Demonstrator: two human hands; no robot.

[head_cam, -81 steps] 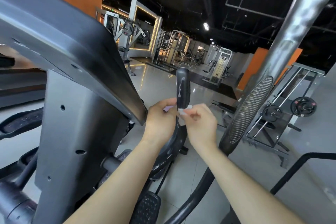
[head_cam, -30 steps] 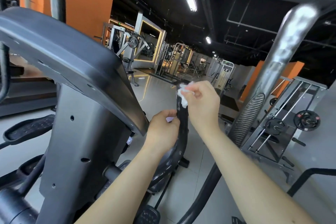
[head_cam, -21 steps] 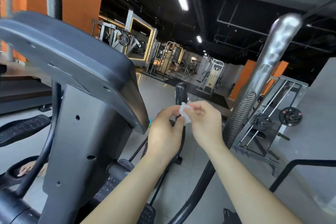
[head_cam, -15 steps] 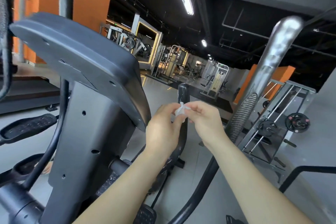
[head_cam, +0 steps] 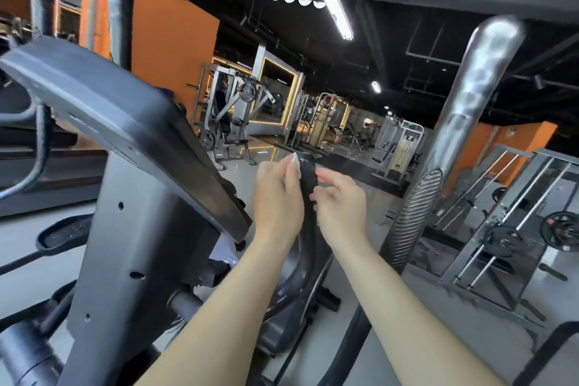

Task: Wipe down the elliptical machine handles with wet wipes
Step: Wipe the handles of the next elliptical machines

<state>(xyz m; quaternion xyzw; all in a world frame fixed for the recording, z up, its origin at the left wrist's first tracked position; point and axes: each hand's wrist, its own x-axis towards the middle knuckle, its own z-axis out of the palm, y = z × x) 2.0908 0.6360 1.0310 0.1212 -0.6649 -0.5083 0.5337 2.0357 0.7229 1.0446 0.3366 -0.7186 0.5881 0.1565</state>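
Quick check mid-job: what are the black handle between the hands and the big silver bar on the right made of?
The black handle looks like matte rubber or plastic, dull with little glare. The silver bar is seemingly polished metal, with bright mirror-like reflections; its ribbed lower section is unclear.

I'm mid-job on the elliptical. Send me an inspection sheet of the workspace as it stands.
Surface: glossy grey floor; no table.
Job's things: black handle upright between the hands; white wipe at its top; silver bar to the right; console to the left.
Clutter: nothing seen.
Hands: left hand pinches the wipe by the handle's top; right hand beside the handle, fingers loosely curled, nothing seen in it.
Cables: nothing seen.
Surroundings: weight machines, plate rack, orange wall, ceiling light.
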